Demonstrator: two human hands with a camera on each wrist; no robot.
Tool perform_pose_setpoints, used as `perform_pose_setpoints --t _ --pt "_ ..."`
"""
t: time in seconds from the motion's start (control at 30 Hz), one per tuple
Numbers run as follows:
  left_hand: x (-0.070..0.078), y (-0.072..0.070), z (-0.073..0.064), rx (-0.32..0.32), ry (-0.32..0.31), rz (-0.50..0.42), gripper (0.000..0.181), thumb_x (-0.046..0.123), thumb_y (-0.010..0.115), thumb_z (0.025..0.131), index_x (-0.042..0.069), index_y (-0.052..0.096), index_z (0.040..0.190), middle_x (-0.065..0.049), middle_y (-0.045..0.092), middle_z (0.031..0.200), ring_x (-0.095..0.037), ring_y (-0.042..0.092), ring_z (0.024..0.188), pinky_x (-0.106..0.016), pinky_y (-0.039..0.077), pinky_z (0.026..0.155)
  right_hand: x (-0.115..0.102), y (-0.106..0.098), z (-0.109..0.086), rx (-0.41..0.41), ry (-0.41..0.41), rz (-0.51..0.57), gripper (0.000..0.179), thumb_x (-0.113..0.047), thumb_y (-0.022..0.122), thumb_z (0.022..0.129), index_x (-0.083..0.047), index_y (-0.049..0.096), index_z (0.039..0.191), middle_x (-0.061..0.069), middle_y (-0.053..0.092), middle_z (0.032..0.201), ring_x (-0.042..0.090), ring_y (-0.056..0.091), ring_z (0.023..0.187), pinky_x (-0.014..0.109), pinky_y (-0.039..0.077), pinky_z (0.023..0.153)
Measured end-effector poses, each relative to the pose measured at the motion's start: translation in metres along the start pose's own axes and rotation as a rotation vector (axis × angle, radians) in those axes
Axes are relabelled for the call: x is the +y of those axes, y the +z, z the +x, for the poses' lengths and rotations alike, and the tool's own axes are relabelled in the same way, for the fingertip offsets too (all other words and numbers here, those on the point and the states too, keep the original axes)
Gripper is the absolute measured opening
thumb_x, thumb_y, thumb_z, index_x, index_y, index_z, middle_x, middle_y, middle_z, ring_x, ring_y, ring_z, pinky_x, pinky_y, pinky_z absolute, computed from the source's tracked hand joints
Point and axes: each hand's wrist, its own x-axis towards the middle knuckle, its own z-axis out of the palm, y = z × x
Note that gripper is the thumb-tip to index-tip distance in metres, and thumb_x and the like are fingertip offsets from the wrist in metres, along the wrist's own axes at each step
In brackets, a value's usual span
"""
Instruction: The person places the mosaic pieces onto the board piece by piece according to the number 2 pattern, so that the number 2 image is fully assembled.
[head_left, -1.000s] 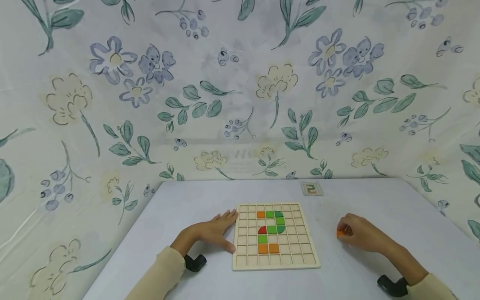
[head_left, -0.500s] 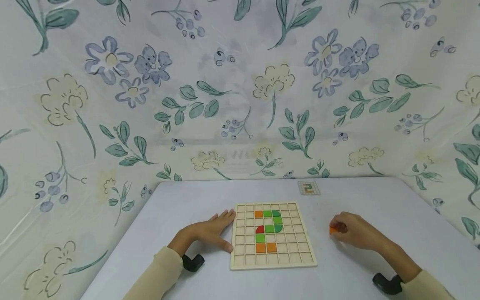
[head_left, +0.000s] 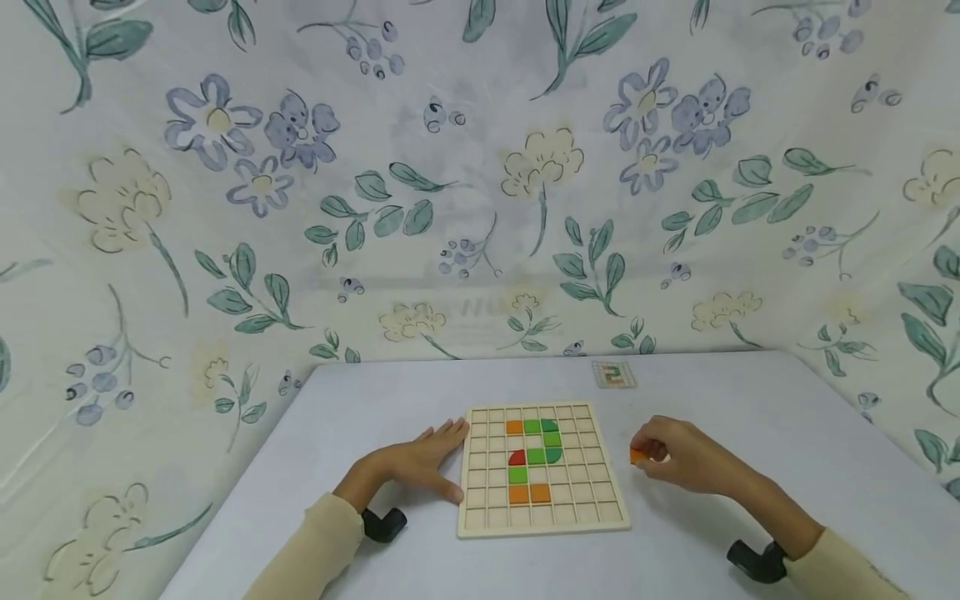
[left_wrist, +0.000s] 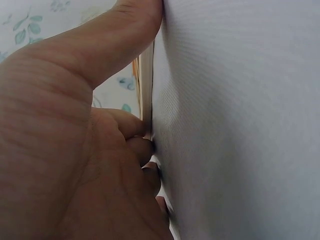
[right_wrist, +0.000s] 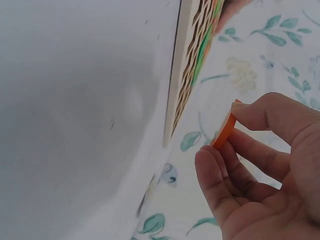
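Note:
A wooden grid board (head_left: 543,518) lies on the white table, with orange, green and red tiles set in some of its cells. Just right of the board, my right hand (head_left: 678,454) pinches an orange tile (head_left: 637,456) between thumb and fingers. The right wrist view shows this orange tile (right_wrist: 226,131) edge-on, above the table. My left hand (head_left: 423,462) lies with spread fingers along the board's left edge, thumb and fingertips right at the rim. From the left wrist, the left hand (left_wrist: 95,165) shows its fingers close against the table by the board's side.
A small card (head_left: 613,375) with a printed grid pattern lies near the table's back edge, behind the board to the right. Floral cloth (head_left: 465,167) hangs behind and beside the table (head_left: 390,392). A black wrist-worn device (head_left: 757,562) sits below the right hand.
My right hand has moved left toward the board, carrying the orange tile. The left hand stays at the board's left edge. The head view has shifted slightly.

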Motion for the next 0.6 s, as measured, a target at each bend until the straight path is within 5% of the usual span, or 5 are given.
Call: perform_pose_setpoints --t 0.6 --pt "-0.002 0.002 -0.001 0.001 0.003 0.016 0.115 0.052 0.079 0.079 0.005 0.012 0.16 -0.011 0.004 0.169 -0.028 0.001 0.158 -0.049 0.003 0.128 -0.043 0.022 0.03 -0.059 -0.063 0.053 0.015 -0.009 0.075 0.086 -0.011 0.071 0.1 -0.008 0.061 0.09 0.004 0.054 0.081 0.021 0.056 0.072"
